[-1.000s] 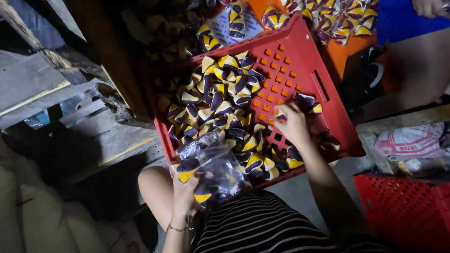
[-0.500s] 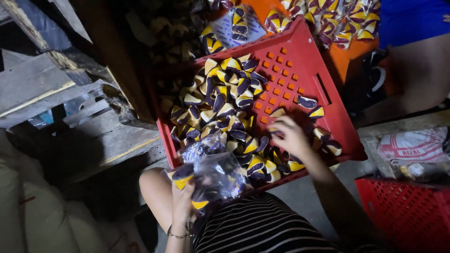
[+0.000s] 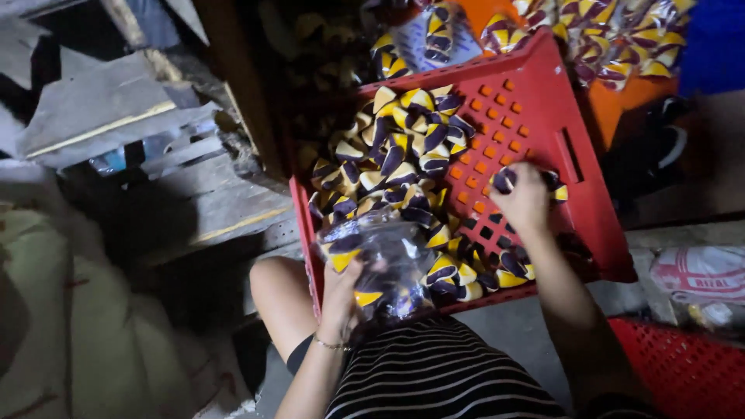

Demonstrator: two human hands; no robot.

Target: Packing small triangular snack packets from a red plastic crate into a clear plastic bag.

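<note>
Dozens of small wrapped packets point(image 3: 403, 147) in red crate point(image 3: 590, 202); right hand point(image 3: 524, 203) clamped on some, left hand point(image 3: 341, 291) gripping clear bag point(image 3: 380, 260) (light, crinkly, slippery; pinch corners)

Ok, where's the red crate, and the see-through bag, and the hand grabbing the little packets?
red crate point(image 3: 594, 194): head view, on its bare right wall.
clear plastic bag point(image 3: 388, 260): head view, on its crinkled middle.
right hand point(image 3: 524, 200): head view, on the back of the hand, over small packets.
</note>
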